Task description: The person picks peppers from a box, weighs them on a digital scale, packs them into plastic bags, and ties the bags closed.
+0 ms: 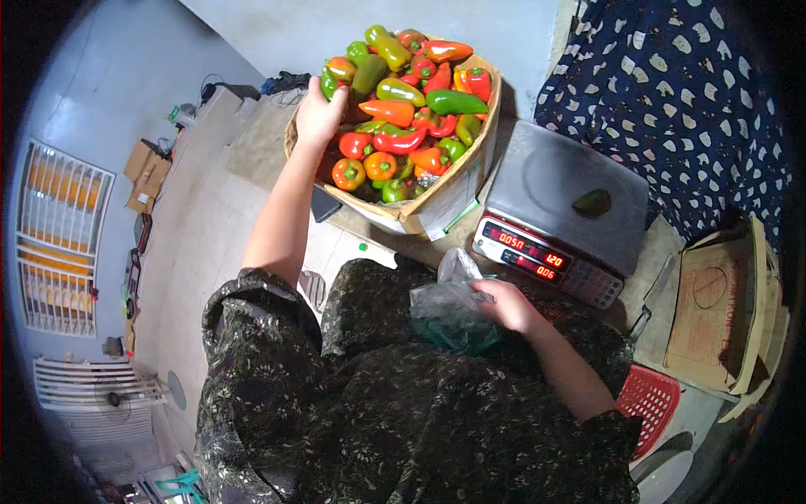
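Note:
My left hand [320, 116] is at the left side of a cardboard box [453, 195] heaped with red, orange and green peppers. A green pepper [329, 84] sits between its thumb and fingers. In front of my lap, my right hand [506, 306] grips a clear plastic bag [457, 317] near its top; what the bag holds, if anything, I cannot make out. To the right of the box stands a digital scale [550, 176] with lit red digits. One dark green pepper [593, 202] lies on its plate.
A knife [659, 281] lies right of the scale, beside an opened cardboard carton [714, 315]. Below are a red perforated basket [648, 403] and a pale bowl [665, 477]. Dark patterned cloth [672, 92] hangs behind the scale. A dark flat object [324, 204] is beside the box.

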`<action>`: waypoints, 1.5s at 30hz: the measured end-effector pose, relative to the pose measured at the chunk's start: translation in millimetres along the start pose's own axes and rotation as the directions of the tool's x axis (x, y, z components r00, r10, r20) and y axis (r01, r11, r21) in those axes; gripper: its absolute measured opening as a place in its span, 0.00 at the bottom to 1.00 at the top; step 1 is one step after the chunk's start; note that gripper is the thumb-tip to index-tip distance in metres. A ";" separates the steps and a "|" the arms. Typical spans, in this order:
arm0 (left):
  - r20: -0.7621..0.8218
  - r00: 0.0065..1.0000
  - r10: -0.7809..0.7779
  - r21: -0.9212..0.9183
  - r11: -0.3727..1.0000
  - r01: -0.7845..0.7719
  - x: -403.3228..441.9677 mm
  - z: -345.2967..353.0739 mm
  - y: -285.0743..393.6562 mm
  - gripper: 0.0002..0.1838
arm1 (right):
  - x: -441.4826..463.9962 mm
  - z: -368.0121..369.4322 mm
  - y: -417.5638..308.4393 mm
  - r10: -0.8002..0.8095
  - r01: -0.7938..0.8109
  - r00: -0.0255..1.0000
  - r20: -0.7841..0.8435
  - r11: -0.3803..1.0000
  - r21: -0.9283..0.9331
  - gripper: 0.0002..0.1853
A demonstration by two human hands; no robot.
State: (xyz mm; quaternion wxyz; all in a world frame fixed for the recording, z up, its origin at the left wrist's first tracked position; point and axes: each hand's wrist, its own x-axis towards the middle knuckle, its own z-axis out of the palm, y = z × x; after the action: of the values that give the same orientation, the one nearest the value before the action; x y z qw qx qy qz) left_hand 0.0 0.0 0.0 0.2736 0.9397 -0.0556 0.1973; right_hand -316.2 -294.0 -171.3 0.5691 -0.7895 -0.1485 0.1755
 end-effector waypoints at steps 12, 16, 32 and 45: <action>0.311 0.944 -0.107 -0.946 -0.131 0.297 12.1 -61.0 -3.6 0.19 | 2.6 4.4 -5.3 -0.027 0.027 1.000 -0.003 0.996 0.085 0.23; 0.154 0.964 -0.217 -0.717 0.647 0.260 13.0 -40.5 34.5 0.12 | 3.8 2.2 -4.6 -0.058 0.058 0.998 -0.008 0.998 0.026 0.23; 0.324 0.847 0.420 0.495 0.688 -0.531 68.2 105.1 147.1 0.20 | 5.9 1.0 -4.0 0.237 -0.242 0.969 0.071 0.968 0.068 0.23; 0.632 0.721 0.285 -0.657 0.690 0.303 7.3 34.0 211.7 0.21 | 10.6 1.1 -8.2 0.222 -0.225 0.971 0.093 0.974 0.029 0.26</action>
State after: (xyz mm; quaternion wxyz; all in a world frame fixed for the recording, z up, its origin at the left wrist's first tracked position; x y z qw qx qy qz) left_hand -26.7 -196.9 80.9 0.5799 0.7557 -0.2215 -0.2087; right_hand -307.5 -286.0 -164.9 0.5539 -0.7813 -0.0804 0.2763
